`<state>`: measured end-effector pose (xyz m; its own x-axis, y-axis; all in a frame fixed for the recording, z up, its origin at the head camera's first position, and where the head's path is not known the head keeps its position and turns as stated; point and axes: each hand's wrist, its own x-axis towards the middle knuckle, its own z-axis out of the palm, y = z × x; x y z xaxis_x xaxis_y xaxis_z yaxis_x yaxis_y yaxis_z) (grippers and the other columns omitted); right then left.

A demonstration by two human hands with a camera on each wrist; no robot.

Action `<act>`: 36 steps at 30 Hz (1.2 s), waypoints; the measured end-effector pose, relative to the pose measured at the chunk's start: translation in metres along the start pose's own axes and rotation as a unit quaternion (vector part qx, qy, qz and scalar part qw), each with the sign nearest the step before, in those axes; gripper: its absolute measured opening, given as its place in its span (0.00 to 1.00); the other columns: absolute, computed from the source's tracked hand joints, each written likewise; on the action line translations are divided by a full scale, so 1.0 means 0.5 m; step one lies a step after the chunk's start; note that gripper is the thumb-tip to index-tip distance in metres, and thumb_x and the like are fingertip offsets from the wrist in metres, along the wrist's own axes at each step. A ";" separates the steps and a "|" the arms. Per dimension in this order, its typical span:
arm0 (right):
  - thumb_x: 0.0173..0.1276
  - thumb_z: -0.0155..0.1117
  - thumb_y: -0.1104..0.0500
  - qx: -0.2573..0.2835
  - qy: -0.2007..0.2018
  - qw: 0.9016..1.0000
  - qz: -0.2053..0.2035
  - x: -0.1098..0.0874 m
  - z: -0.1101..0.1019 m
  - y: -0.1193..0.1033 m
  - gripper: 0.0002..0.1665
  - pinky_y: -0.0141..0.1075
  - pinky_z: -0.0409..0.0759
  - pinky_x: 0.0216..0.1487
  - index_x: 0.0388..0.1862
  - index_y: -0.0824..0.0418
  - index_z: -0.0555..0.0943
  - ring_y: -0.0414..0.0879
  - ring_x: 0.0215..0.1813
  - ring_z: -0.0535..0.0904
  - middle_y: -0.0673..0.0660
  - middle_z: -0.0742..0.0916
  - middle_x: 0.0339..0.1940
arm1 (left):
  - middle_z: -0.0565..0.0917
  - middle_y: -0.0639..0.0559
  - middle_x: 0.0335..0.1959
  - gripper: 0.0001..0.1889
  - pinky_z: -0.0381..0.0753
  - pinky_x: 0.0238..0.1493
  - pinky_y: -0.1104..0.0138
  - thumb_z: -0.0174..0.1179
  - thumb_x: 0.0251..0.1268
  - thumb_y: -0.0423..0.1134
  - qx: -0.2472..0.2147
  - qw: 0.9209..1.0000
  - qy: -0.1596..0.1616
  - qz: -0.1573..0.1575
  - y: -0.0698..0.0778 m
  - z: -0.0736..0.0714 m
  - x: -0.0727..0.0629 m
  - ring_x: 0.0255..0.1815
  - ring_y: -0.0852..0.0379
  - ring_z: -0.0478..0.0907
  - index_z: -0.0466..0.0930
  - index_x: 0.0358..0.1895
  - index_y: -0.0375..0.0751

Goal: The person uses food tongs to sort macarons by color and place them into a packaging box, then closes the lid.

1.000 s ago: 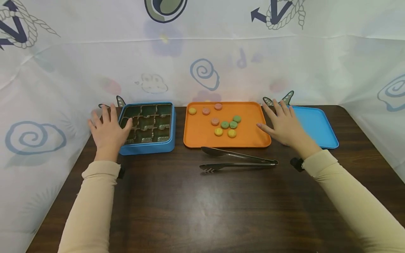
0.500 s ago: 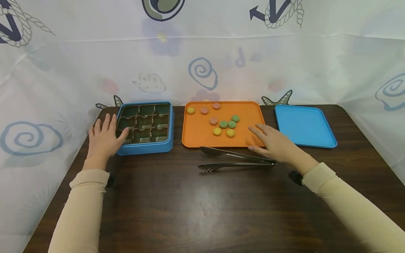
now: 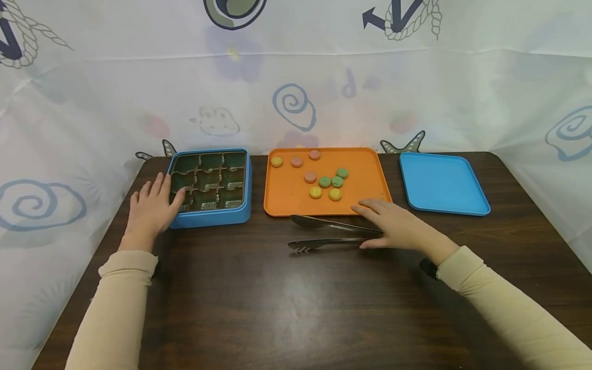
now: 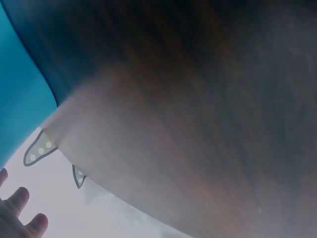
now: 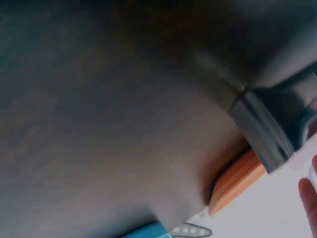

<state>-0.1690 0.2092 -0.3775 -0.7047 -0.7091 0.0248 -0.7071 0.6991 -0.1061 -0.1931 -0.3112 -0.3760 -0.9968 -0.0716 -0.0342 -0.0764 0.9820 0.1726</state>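
Note:
Metal tongs [image 3: 330,224] lie spread on the table in front of the orange tray. My right hand [image 3: 400,228] is over their hinged end, its fingers extended and the thumb low near the front arm; the hinge also shows in the right wrist view as a grey metal end [image 5: 265,131]. Whether the hand touches the tongs I cannot tell. At the left, my left hand [image 3: 151,210] lies with spread fingers along the left side of a blue box [image 3: 213,218], its thumb by the box's front corner. Inside the box is a dark divided insert [image 3: 206,180].
On the orange tray [image 3: 365,180] sit several small discs: yellow [image 3: 335,195], pink [image 3: 310,177] and green [image 3: 337,182]. A flat blue tray [image 3: 444,182] stands to its right. The dark wooden table [image 3: 296,308] ends at a patterned white cloth [image 3: 342,118] behind.
My right hand has come down and left from between the two trays to the hinged end of the tongs. The left hand has lowered slightly beside the blue box.

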 end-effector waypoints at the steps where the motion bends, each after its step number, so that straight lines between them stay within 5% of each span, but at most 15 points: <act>1: 0.56 0.67 0.36 -0.002 0.001 1.000 -0.007 -0.001 0.002 -0.002 0.52 0.56 0.71 0.65 0.73 0.59 0.63 0.60 0.67 0.71 0.64 0.73 0.68 | 0.44 0.31 0.76 0.45 0.39 0.71 0.34 0.20 0.70 0.67 0.003 1.000 -0.001 0.001 -0.001 0.001 0.000 0.74 0.26 0.42 0.38 0.76 0.32; 4: 0.56 0.69 0.38 -0.009 0.005 1.000 -0.024 -0.002 0.007 -0.006 0.49 0.51 0.77 0.59 0.72 0.59 0.65 0.56 0.62 0.76 0.62 0.76 0.64 | 0.44 0.31 0.76 0.45 0.40 0.70 0.34 0.19 0.70 0.67 0.007 1.000 -0.003 0.005 -0.002 0.003 0.001 0.73 0.26 0.43 0.38 0.76 0.32; 7: 0.58 0.69 0.43 -0.009 0.003 0.999 -0.031 -0.001 0.012 -0.011 0.44 0.42 0.83 0.45 0.70 0.58 0.67 0.47 0.44 0.81 0.58 0.80 0.57 | 0.45 0.31 0.76 0.44 0.41 0.70 0.34 0.19 0.70 0.66 0.009 1.000 -0.002 0.006 -0.003 0.005 0.002 0.73 0.26 0.45 0.38 0.76 0.32; 12: 0.62 0.67 0.49 0.002 -0.018 1.000 -0.026 0.002 0.016 -0.017 0.39 0.31 0.74 0.27 0.70 0.58 0.66 0.36 0.21 0.67 0.56 0.84 0.50 | 0.46 0.31 0.76 0.43 0.42 0.70 0.34 0.19 0.71 0.65 0.011 1.000 0.002 0.006 -0.004 0.007 0.001 0.72 0.27 0.47 0.39 0.75 0.31; 22: 0.63 0.66 0.55 0.010 -0.007 1.000 -0.025 0.007 0.022 -0.021 0.29 0.26 0.68 0.24 0.62 0.59 0.73 0.34 0.21 0.63 0.52 0.82 0.38 | 0.45 0.32 0.77 0.39 0.44 0.70 0.35 0.16 0.74 0.60 -0.005 1.000 0.007 0.018 -0.002 0.011 -0.005 0.73 0.28 0.49 0.39 0.75 0.31; 36: 0.55 0.73 0.58 -0.011 0.148 0.985 -0.084 0.018 0.021 -0.012 0.30 0.25 0.68 0.19 0.57 0.57 0.75 0.35 0.20 0.66 0.53 0.81 0.39 | 0.38 0.32 0.77 0.38 0.46 0.68 0.33 0.22 0.75 0.56 -0.052 0.998 -0.024 0.021 -0.012 0.013 -0.002 0.73 0.26 0.47 0.32 0.75 0.30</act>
<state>-0.1703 0.1976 -0.3872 -0.5618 -0.7590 0.3290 -0.8138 0.5785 -0.0550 -0.1913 -0.3160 -0.3835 -0.9973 -0.0191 -0.0704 -0.0378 0.9605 0.2756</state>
